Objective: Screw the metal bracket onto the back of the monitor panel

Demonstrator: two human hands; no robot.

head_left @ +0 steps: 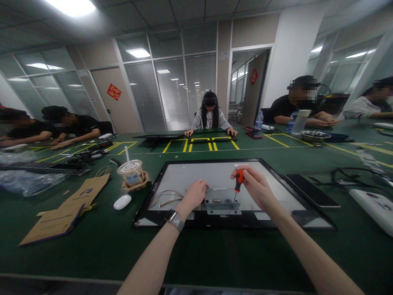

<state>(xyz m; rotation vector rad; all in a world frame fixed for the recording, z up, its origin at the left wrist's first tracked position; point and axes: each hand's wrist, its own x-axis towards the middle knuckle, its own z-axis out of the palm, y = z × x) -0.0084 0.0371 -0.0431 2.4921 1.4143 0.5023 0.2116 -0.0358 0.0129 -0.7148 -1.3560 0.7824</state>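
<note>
A flat display panel (184, 174) with a black frame lies face down on the green table in front of me. A small metal board cover (222, 200) sits at its near middle, with thin wires (167, 196) running off to the left. My right hand (256, 186) is closed round an orange-handled screwdriver (238, 180), held upright with its tip on the metal cover. My left hand (195, 196), a watch on its wrist, rests with curled fingers against the cover's left edge.
A white mouse (122, 202), an iced drink cup (132, 172) and brown paper bags (66, 209) lie to the left. A black phone (311, 190), cables and a white power strip (373, 207) are on the right. Several other people sit round the table.
</note>
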